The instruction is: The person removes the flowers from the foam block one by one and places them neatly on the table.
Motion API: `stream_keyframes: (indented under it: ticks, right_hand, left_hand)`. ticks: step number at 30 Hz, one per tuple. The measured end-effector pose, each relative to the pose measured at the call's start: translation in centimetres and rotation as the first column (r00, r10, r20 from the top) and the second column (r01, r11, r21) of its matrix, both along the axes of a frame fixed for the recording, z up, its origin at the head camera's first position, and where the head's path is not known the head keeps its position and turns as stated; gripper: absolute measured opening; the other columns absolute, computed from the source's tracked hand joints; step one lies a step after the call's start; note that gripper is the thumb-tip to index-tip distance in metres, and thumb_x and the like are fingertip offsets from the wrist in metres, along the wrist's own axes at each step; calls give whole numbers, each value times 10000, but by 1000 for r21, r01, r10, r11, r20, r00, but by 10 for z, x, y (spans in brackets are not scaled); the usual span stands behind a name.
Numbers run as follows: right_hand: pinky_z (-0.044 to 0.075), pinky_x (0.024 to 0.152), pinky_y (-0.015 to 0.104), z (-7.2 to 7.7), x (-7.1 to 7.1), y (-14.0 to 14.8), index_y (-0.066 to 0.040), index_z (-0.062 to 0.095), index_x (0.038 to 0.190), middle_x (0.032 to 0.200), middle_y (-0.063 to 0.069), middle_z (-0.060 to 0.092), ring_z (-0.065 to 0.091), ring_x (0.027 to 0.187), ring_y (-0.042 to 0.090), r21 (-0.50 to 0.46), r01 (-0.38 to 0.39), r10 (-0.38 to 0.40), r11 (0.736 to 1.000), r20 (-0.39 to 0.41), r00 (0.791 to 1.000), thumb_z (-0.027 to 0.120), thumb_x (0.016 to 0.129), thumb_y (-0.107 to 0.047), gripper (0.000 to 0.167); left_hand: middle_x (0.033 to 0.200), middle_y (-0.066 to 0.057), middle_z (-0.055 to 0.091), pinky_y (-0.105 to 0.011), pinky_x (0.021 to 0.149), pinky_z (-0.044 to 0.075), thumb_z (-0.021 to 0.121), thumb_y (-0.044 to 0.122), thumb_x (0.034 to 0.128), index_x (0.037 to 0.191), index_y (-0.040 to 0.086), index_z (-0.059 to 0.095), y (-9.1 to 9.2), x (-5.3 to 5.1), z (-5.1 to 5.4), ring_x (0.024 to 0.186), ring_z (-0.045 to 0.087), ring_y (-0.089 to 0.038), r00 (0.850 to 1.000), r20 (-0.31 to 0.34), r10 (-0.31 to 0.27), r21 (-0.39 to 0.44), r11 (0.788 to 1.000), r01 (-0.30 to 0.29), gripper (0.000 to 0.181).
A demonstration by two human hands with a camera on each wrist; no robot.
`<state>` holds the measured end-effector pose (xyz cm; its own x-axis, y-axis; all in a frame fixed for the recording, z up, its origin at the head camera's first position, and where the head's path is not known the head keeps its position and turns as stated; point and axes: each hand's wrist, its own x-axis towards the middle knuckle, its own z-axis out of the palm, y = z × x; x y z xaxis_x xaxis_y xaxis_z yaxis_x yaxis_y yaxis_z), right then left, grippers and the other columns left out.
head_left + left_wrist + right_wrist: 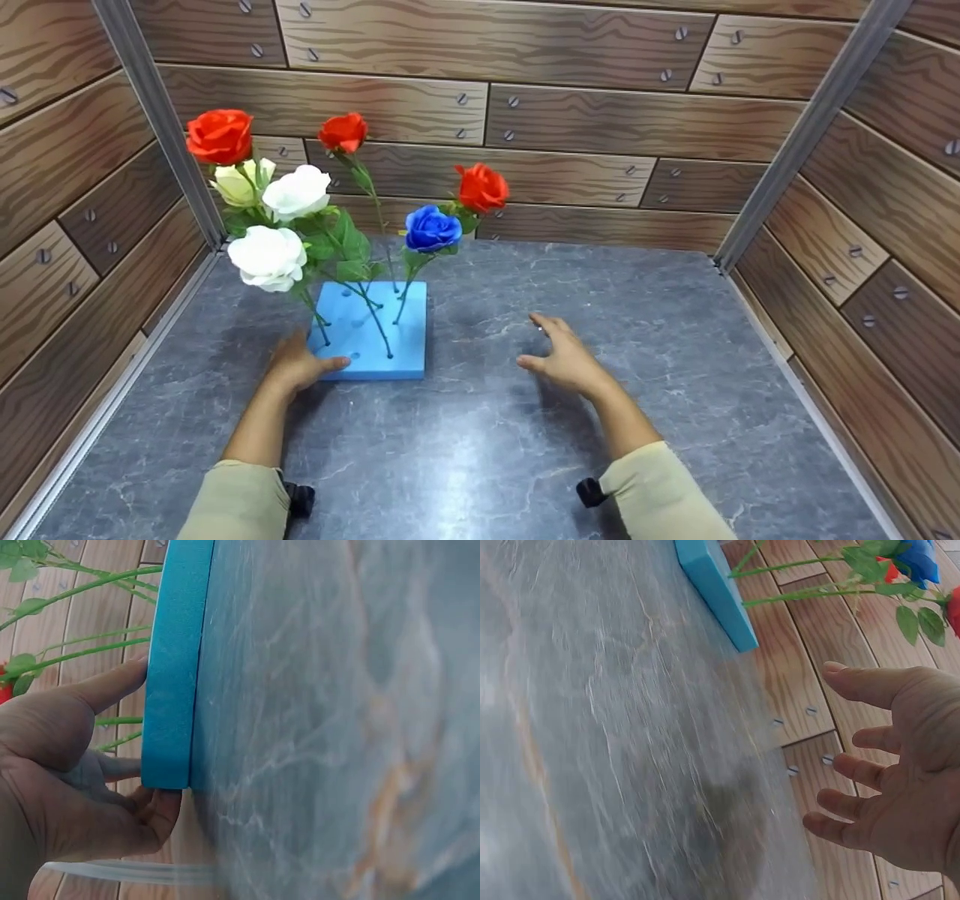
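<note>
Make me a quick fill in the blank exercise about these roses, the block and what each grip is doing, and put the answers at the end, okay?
1. In the head view, ____ red roses can be seen.
2. Close beside the rightmost red one is another rose, colored ____.
3. The left grip holds the left side of the light blue block.
The right grip touches ____.

Missing words: three; blue; nothing.

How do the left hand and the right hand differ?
The left hand grips the edge of the blue block; the right hand holds nothing.
The left hand's thumb lies on the block; the right hand's thumb touches nothing.
Both extend from pale sleeves.
</note>
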<state>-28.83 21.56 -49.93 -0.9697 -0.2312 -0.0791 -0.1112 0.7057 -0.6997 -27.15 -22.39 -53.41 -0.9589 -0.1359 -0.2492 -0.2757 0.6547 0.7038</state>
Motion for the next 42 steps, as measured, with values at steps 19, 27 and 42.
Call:
stream_keyframes:
  ticks: [19,27,42]
  right_hand:
    - [487,1208,587,-26,-29,-82,31,526,1552,1508,319,587,593,1409,494,-370,-107,101,923,-37,994,796,967,-68,652]
    - [527,1168,569,-33,-27,-121,108,596,1444,1408,359,650,645,1334,504,-432,-175,158,885,-76,985,808,955,-76,564]
    - [616,1053,421,-47,-27,-178,89,660,1400,1312,281,731,730,1223,411,-474,-217,220,853,-51,974,770,994,-79,453]
  left_hand:
    - [1707,-420,168,-663,1328,253,904,293,885,1669,-95,151,-5,0,-6,1597,197,-594,997,35,65,179,981,-71,1154]
    - [1704,-415,157,-664,1332,237,899,273,890,1659,-88,165,-8,-1,-8,1605,159,-585,997,32,71,211,974,-76,1123]
    - [1726,-387,145,-667,1335,225,903,299,890,1672,-48,159,-7,-8,-12,1615,172,-569,997,37,70,240,968,-77,1134]
